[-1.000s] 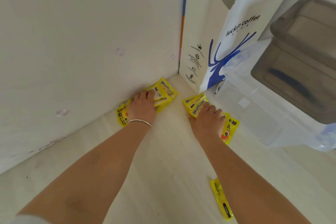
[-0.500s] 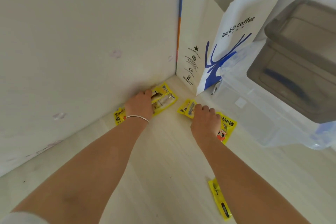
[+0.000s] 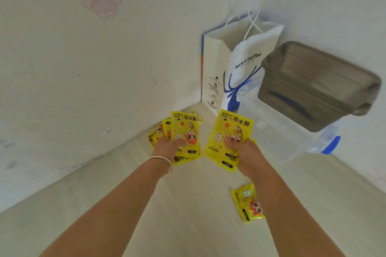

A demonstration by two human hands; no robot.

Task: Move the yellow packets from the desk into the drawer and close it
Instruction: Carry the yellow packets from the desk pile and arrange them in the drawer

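The yellow packets fanned in the left hand and the stack pinched in the right hand look like glossy printed plastic film, as does the loose packet lying below the right grip on the pale, matt wood-grain desk. Beyond the grips stand a matt white paper bag with cord handles, a clear plastic box and a smoky translucent plastic tub; a smooth shiny metal bangle circles the left wrist

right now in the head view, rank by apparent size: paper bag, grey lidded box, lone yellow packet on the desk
1. paper bag and grey lidded box: look alike, and the box sits nearer the camera, so unranked.
2. lone yellow packet: clearly smallest.
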